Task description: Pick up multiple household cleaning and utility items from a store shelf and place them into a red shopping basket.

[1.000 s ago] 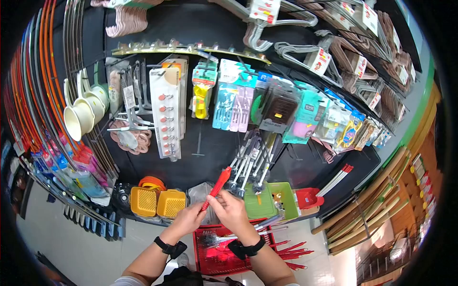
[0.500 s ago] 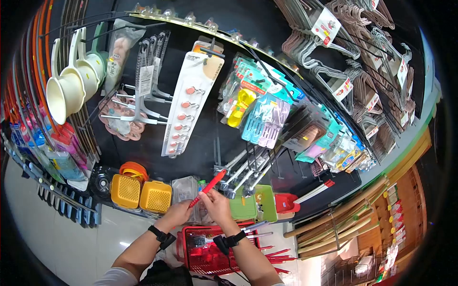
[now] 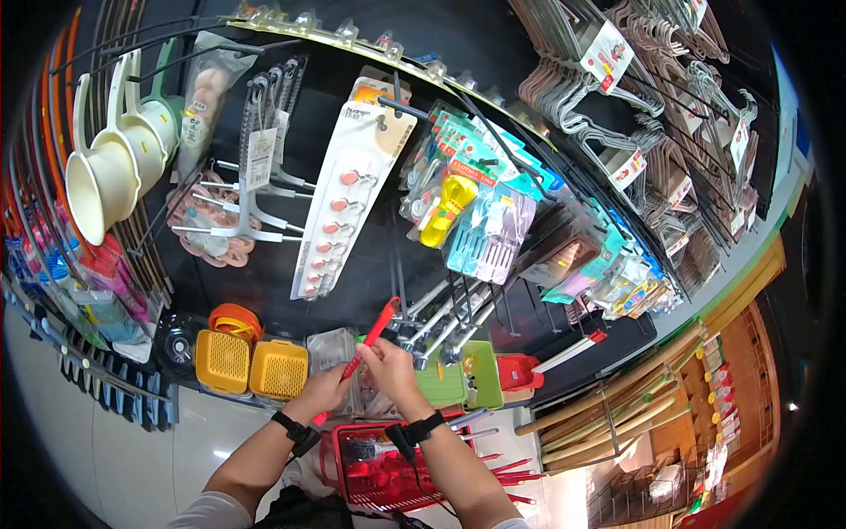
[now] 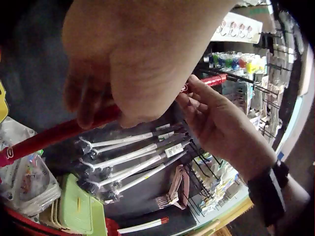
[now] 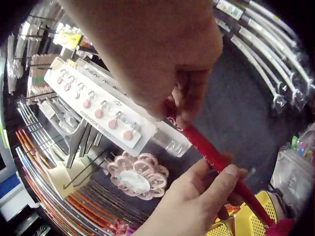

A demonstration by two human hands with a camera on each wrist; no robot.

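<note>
One red stick - slim, glossy, thicker toward its top. It runs from 7 to 1 o'clock, held in the air in front of the peg wall. Left grip is curled round the lower shaft. Right grip pinches it just above - both closed on it. Two yellow baskets sit at 9 o'clock of the hands, one red basket at 6.

Cream scoops hang left on the black wall, a white card of hooks beside them, yellow baskets below, grey hangers upper right.
</note>
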